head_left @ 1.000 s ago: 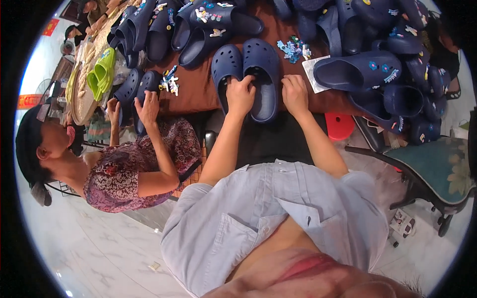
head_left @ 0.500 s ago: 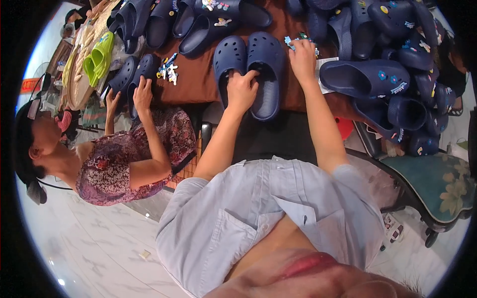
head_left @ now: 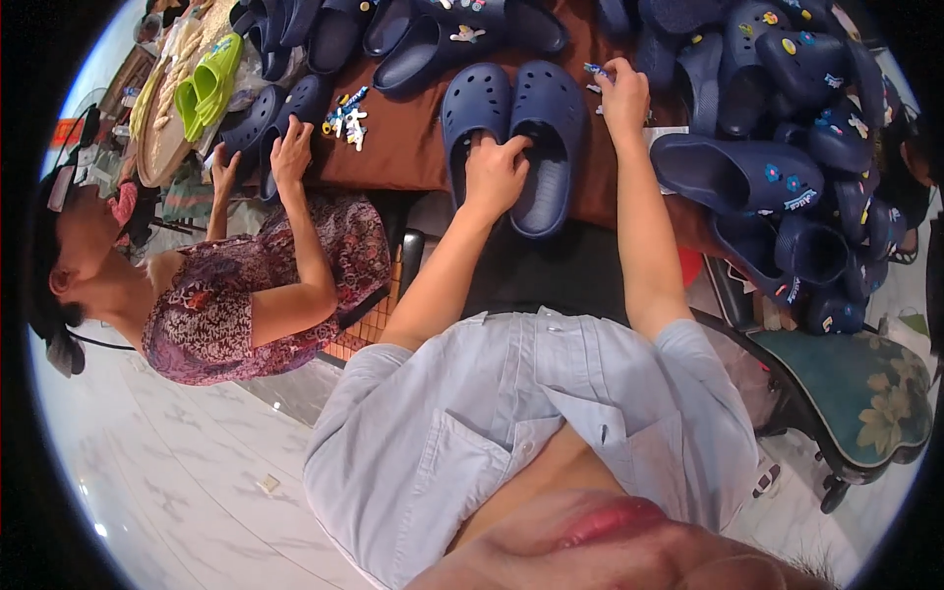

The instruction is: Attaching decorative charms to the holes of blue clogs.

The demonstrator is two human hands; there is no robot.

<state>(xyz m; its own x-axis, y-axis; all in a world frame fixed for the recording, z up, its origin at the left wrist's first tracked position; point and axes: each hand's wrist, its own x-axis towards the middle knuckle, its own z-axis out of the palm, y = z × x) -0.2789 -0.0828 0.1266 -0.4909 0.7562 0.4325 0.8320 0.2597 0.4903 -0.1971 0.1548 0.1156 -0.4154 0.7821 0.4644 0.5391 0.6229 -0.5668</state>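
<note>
While the pair of navy clogs (head_left: 511, 128) lay side by side on the brown table (head_left: 403, 157), the left hand (head_left: 495, 175) was pressed on them where the two shoes met, fingers curled together over their inner edges. The right hand (head_left: 621, 96) was placed just right of the pair, fingertips pinched on a small blue charm (head_left: 596, 70). Left of the clogs, a co-worker's hand (head_left: 291, 155) was laid on another navy clog (head_left: 295, 103).

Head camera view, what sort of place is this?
Likely a workshop or stall where clogs get charms: a brown table heaped with navy clogs, loose charms, and a co-worker seated at it.
</note>
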